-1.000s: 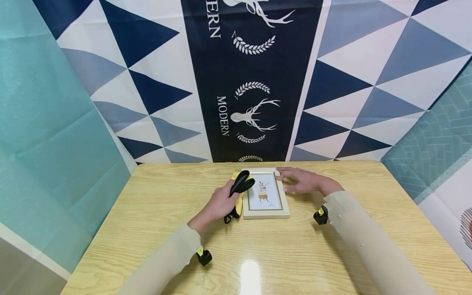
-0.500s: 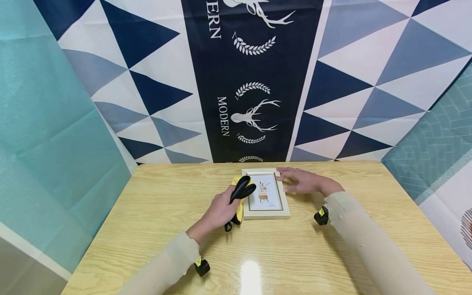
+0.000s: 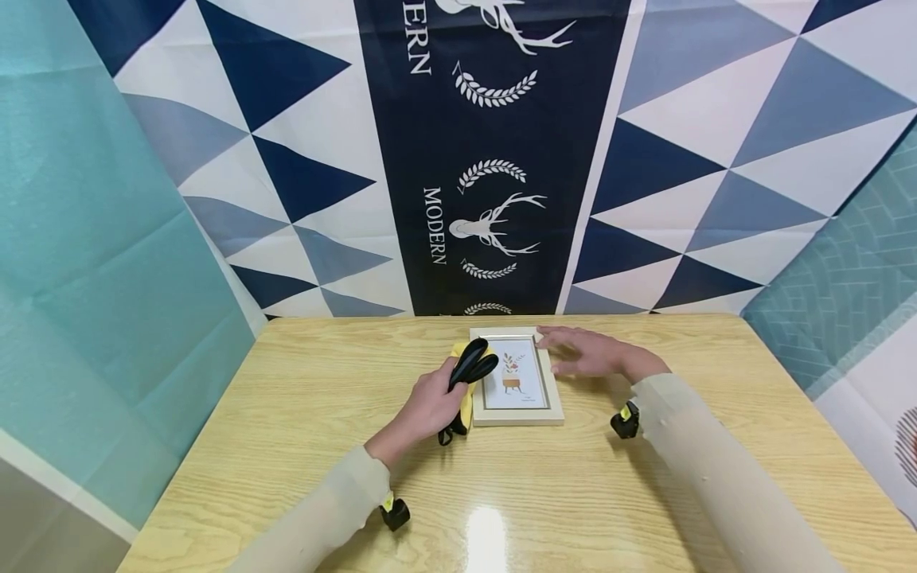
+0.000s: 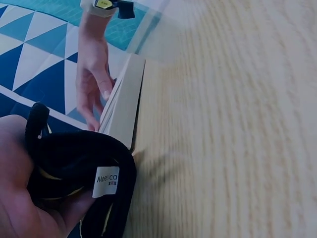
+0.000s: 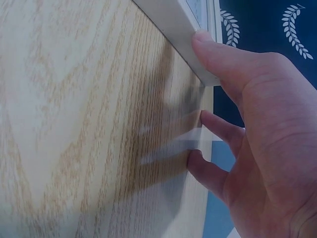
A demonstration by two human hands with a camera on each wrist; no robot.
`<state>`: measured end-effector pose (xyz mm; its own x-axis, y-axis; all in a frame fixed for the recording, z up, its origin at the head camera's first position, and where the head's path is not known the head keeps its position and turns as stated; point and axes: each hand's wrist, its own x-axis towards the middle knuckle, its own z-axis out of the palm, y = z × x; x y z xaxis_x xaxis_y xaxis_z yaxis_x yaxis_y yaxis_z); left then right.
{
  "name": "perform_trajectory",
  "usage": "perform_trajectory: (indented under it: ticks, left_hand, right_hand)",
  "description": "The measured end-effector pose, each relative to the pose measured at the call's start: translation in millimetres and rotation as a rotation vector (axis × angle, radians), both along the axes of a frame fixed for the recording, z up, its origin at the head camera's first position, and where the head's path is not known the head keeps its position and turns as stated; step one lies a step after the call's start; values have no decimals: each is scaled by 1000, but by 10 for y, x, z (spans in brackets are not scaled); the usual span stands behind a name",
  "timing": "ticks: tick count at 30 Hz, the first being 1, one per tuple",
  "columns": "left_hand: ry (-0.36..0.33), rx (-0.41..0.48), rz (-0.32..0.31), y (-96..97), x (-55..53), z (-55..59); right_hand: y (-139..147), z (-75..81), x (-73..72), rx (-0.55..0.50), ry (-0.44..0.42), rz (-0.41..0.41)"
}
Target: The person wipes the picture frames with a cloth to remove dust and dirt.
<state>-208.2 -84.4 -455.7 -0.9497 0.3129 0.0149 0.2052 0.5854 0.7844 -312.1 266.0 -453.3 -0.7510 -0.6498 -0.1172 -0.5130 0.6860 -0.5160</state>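
Note:
A cream picture frame [image 3: 517, 415] with a plant print lies face up near the back of the table. My left hand [image 3: 433, 398] grips a bunched yellow cloth with thick black edging [image 3: 469, 363] at the frame's left side. In the left wrist view this cloth [image 4: 111, 151] carries a small white label [image 4: 105, 182], and part of it is hidden in the palm. At the upper right corner of the frame my right hand [image 3: 591, 354] holds on with its fingertips. The right wrist view has one digit of the right hand [image 5: 267, 104] on the frame's side [image 5: 190, 42], with two fingertips lower against the wood.
The wooden table [image 3: 315, 382] ends at a wall covered in patterned fabric [image 3: 494, 159]. Teal fabric [image 3: 115, 263] hangs on the left side. A small black camera [image 3: 395, 513] sits at the left wrist, and another black camera [image 3: 626, 422] at the right wrist.
My left hand and the cloth have slid slightly toward me along the frame's left side, then barely back up. My right hand and the frame have stayed put.

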Motion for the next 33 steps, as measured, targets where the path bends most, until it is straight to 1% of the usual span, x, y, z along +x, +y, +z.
perform_trajectory:
  ticks: [5,9,12,19,25,26,28,29,32,33]
  left_hand:
    - [-20,17,7,0,-40,4]
    - [-30,24,14,8,-98,-3]
    - [-33,19,23,18,-160,0]
    - [-43,14,51,38,-349,10]
    - [-54,4,76,51,-502,5]
    - [-35,7,70,41,-546,-36]
    - [-31,17,66,41,-590,-38]
    - [-18,16,62,35,-654,-107]
    - [-37,40,60,36,-735,-120]
    - [-61,44,71,49,-754,-98]
  right_hand:
    - [6,-14,-11,-3,11,3]
    - [5,-17,-20,4,10,6]
    - [1,-6,-24,5,-4,6]
    - [-8,13,-27,19,-17,-2]
    - [-14,18,-17,8,-33,-3]
    - [-13,18,-14,7,-36,-3]
    - [-12,19,-8,4,-39,-5]
    - [-13,20,-6,3,-40,-6]
    - [-15,26,2,-4,-43,-7]
    - [-14,27,3,-5,-43,-6]
